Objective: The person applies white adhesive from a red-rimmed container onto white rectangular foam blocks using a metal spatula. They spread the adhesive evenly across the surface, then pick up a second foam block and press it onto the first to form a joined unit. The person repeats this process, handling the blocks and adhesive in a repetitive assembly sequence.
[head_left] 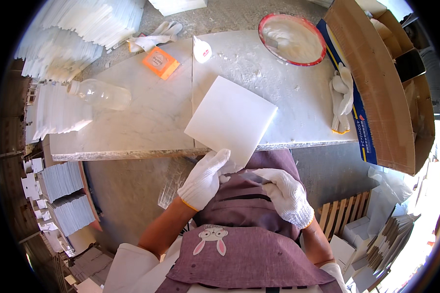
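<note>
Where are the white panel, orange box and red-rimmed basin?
White panel [232,117]: head view, middle of its upper face.
Orange box [160,62]: head view, its top face.
Red-rimmed basin [303,63]: head view, its near rim.

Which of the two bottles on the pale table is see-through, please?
The large clear plastic bottle towards the left of the pale table; the small white squeeze bottle, right of the orange rectangular box, is opaque.

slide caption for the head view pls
Gloved left hand holding a white square tile at a pale table, gloved right hand close by
</note>
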Demonstrator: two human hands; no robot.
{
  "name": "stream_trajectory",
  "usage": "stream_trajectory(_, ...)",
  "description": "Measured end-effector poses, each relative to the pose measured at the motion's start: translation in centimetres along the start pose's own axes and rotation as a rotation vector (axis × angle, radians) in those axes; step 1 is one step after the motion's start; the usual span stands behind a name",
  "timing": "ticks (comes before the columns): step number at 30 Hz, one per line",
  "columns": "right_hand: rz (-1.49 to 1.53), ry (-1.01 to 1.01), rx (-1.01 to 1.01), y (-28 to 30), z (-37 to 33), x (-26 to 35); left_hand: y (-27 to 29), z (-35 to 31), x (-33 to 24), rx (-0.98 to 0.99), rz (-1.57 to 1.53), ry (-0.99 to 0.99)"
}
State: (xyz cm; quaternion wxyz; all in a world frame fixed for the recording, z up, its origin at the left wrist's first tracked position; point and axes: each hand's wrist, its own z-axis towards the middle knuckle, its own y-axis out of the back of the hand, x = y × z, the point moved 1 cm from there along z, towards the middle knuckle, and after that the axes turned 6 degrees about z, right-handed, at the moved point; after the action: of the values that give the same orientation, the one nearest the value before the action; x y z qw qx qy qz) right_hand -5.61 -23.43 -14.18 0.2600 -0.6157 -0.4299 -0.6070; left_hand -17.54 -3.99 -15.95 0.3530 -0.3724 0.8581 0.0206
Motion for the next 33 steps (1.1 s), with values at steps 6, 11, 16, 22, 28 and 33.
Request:
stream_trajectory(6, 0.131, -0.091, -0.115, -0.3, -0.7, 0.2, -2.3, -0.3, -3.4, 0.103, -0.270, 0.057)
stream_trajectory(11, 0.303, -0.045, -0.235, -0.8, -1.2, -0.3, -2.7, 0.9, -3.1, 0.191, -0.328, 0.048)
stream_trajectory(16, 0.631, -0.055, -0.317, -0.7, -1.4, -3.3, -2.9, 0.1, -5.0, 0.306, -0.603, 0.017)
stream_trajectory(22, 0.761, -0.093, -0.382, 0.2, 2.0, -2.0, -0.9, -0.6, -6.9, 0.547, -1.007, 0.152)
stream_trajectory(28, 0.698, -0.081, -0.447, 0.9, 5.8, -1.4, 0.0, -0.4, -6.6, 0.613, -1.082, 0.126)
stream_trajectory(33, 0.718, -0.007, -0.409, 1.3, 8.5, -1.4, 0.6, -0.6, -6.5, 0.636, -1.095, 0.107)
